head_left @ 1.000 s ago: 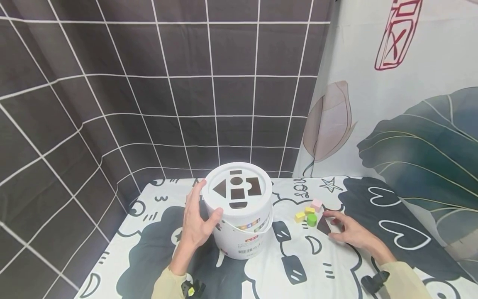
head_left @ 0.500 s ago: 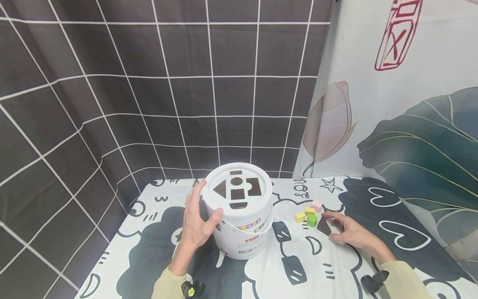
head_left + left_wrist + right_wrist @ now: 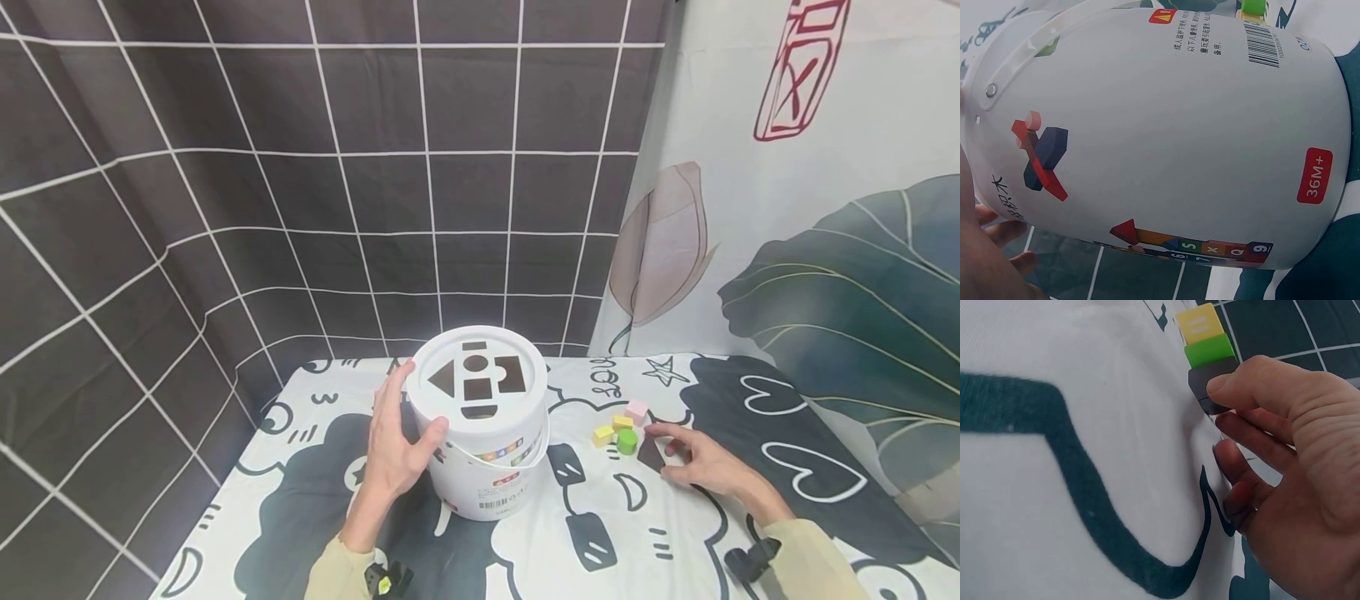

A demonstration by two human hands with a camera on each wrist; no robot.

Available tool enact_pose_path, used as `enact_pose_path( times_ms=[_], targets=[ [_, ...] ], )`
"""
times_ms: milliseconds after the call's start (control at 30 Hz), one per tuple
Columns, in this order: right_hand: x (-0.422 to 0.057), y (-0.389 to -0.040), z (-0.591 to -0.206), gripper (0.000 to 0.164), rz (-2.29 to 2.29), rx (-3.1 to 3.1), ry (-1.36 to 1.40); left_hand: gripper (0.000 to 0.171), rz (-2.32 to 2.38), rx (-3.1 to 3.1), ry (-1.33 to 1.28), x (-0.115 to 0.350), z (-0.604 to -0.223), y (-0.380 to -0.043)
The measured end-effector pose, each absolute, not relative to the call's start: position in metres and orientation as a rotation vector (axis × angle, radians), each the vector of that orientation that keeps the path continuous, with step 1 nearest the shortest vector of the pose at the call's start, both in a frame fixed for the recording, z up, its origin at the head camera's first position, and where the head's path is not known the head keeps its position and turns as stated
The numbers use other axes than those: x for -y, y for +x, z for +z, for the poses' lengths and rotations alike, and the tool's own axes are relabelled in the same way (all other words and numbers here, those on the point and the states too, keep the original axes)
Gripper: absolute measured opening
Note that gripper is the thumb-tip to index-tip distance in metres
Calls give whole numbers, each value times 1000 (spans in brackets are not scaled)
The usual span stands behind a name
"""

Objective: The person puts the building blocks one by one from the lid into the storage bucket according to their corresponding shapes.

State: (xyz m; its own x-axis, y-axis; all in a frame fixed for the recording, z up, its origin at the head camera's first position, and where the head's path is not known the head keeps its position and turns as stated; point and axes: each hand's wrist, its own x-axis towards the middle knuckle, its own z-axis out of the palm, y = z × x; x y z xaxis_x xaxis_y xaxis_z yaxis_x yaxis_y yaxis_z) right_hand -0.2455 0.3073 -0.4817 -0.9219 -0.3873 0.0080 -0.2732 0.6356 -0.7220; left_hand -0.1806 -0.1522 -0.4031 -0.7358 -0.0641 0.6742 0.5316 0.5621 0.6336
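Observation:
My left hand [image 3: 393, 454] rests against the left side of a white bucket [image 3: 487, 483]; its thumb touches the near rim and its fingers lie along the far left side. The bucket's white lid [image 3: 517, 408] has several cut-out holes: a triangle, a circle and others. To the right, my right hand [image 3: 708, 467] pinches a dark grey block [image 3: 650, 454] between thumb and fingers, low at the cloth. Close beside that block sit a green round block [image 3: 627, 442], two yellow blocks [image 3: 603, 436] and a pink block [image 3: 637, 410]. In the right wrist view, the thumb presses the grey block [image 3: 1200, 381].
A white cloth [image 3: 547, 542] with dark cartoon prints covers the table. Behind hangs a dark curtain [image 3: 472, 192] with white grid lines; a white one [image 3: 742, 275] with leaf prints hangs at the right. The bucket's handle [image 3: 542, 450] hangs down in front.

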Motion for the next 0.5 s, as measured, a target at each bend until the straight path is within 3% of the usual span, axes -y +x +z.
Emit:
enact_pose_path(
  times_ms=[500],
  targets=[
    [-307, -244, -480, 62, -1206, -2723, -579, 81, -1153, 2116, -384, 152, -403, -182]
  ],
)
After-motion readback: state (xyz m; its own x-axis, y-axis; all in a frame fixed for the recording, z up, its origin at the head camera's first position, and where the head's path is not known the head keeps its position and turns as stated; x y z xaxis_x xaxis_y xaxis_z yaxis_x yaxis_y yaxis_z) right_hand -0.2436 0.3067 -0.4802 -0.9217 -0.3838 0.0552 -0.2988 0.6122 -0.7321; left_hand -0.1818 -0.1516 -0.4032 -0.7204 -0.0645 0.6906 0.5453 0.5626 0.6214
